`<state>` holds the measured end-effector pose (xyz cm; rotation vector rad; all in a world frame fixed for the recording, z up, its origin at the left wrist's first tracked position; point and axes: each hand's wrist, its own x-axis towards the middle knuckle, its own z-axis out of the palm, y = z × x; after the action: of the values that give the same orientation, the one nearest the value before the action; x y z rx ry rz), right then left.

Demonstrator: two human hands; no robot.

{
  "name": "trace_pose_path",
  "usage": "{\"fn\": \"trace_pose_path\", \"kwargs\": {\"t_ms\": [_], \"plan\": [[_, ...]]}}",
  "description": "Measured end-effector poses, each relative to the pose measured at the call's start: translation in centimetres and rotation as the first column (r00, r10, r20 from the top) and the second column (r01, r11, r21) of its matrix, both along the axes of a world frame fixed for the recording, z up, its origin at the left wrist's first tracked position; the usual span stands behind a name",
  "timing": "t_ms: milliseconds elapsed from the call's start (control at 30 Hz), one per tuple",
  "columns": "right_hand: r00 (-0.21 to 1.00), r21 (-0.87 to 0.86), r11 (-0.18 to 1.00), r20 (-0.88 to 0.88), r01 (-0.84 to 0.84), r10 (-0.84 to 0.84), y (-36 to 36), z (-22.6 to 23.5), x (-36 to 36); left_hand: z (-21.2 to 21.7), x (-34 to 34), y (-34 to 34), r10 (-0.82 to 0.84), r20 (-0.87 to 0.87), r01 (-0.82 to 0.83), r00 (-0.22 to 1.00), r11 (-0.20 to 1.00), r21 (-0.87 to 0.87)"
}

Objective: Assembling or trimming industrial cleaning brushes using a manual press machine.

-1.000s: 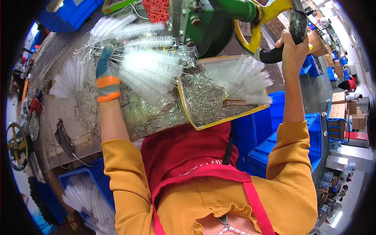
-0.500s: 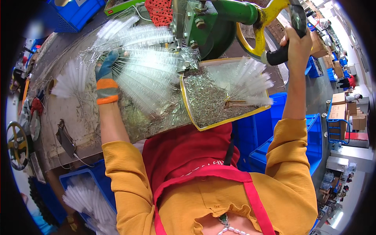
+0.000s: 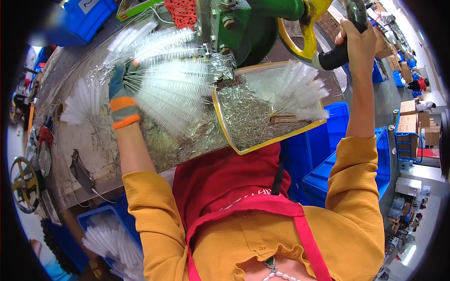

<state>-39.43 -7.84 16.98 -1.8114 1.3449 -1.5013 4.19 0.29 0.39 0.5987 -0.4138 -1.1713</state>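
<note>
My left hand (image 3: 123,89), in a grey glove with orange bands, grips a fanned bunch of white bristle brushes (image 3: 173,91) on wire stems, their tips reaching toward the green press machine (image 3: 243,21). My right hand (image 3: 358,37) is raised and closed round the black handle (image 3: 344,44) of the machine's yellow wheel (image 3: 307,33). Below the machine a yellow-rimmed tray (image 3: 276,140) holds metal wire offcuts and a second bunch of white brushes (image 3: 300,93).
More white brushes (image 3: 82,105) lie on the worn workbench (image 3: 93,150) at left. Blue crates (image 3: 356,168) stand at right, another blue bin with brushes (image 3: 112,241) sits under the bench, and a small handwheel (image 3: 21,185) is at far left.
My left hand has carried the brush bunch up and rightward toward the machine. My right hand has stayed on the wheel handle, which has shifted slightly upward.
</note>
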Motion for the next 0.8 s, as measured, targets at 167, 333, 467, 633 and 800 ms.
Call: {"fn": "trace_pose_path", "kwargs": {"t_ms": [167, 333, 467, 633, 800], "plan": [[0.998, 0.046, 0.999, -0.067, -0.005, 0.008, 0.1, 1.7, 0.9, -0.3, -0.2, -0.7, -0.025, -0.046, 0.027, 0.999, 0.999, 0.038], [0.982, 0.1, 0.991, -0.179, 0.085, -0.066, 0.2, 5.1, 2.4, 0.9, -1.9, -1.4, 0.227, 0.142, -0.255, 0.963, 0.938, 0.233], [0.956, 0.197, 0.979, -0.294, 0.061, -0.001, -0.8, 6.4, 2.4, 1.8, -3.2, -1.5, 0.228, 0.144, -0.262, 0.963, 0.919, 0.293], [0.971, 0.222, 0.975, -0.235, 0.0, 0.053, -2.3, 6.7, 1.3, 2.4, -3.7, -1.5, 0.259, 0.088, -0.273, 0.962, 0.902, 0.334], [0.984, 0.028, 0.996, -0.162, 0.084, -0.079, 1.5, 2.5, 2.6, 2.0, -3.6, -1.4, 0.228, 0.154, -0.266, 0.962, 0.91, 0.317]]}}
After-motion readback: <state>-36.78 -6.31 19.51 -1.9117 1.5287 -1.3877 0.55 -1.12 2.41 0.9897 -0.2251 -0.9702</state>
